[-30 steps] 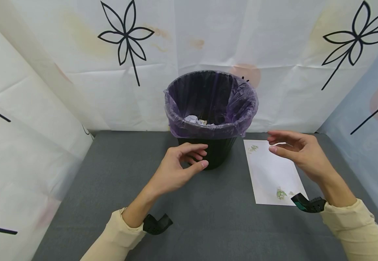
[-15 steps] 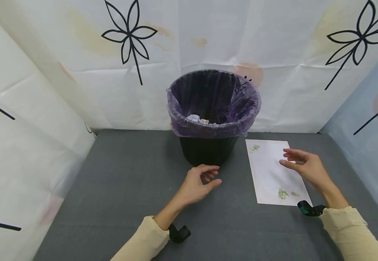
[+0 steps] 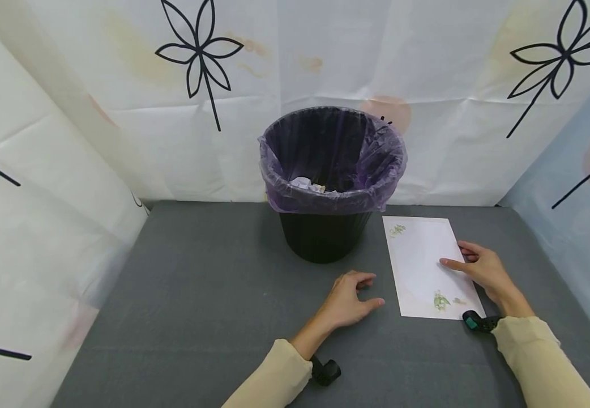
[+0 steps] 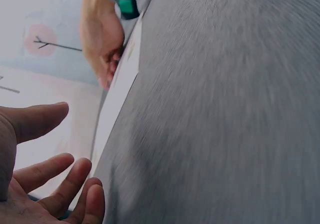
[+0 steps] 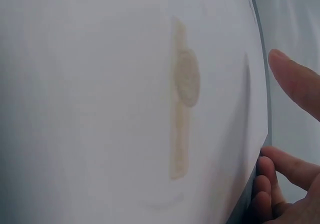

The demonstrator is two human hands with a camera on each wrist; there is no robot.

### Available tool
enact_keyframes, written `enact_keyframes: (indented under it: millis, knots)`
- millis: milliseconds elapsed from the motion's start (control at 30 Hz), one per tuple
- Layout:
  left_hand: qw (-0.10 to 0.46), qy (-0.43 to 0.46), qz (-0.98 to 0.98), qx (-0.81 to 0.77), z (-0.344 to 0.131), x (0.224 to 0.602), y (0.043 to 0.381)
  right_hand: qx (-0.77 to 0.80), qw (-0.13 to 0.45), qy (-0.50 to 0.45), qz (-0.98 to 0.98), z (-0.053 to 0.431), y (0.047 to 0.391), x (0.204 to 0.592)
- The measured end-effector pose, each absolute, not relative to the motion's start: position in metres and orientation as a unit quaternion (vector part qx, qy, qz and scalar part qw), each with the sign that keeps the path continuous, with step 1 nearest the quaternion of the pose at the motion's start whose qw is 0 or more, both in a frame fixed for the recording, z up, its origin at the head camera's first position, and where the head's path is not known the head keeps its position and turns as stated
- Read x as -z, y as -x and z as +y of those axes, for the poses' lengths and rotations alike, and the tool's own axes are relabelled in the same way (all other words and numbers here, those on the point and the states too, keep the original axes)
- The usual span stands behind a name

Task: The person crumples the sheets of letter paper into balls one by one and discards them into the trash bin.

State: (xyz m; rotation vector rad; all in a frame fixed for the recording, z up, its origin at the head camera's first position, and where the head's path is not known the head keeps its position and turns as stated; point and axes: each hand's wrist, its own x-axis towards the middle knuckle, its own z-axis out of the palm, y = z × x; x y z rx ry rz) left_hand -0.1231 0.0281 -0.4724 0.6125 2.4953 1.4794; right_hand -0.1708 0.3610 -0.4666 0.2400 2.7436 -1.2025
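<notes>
Paper (image 3: 419, 269) lies flat on the tabletop (image 3: 188, 283), its long side pointing away from us.
Our right hand (image 3: 487, 273) is nearer, at its right edge, thumb above, not pinching; our left hand (image 3: 347, 301) is left of it, apart, fingers loose.

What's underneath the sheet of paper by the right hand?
The sheet lies on the grey table, which shows only around it. The right hand is at its right edge. Whatever lies beneath the sheet is covered and cannot be seen.
</notes>
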Motion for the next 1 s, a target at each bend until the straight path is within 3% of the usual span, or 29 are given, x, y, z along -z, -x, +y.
enact_keyframes:
  millis: [500, 1000]
  knots:
    - [0.061, -0.16, 0.928, -0.332, 0.083, 0.485, 0.122, 0.393, 0.047, -0.115, 0.911, 0.348, 0.17, 0.476]
    - [0.055, -0.151, 0.943, -0.291, 0.087, 0.489, 0.12, 0.416, 0.063, -0.159, 0.893, 0.342, 0.173, 0.473]
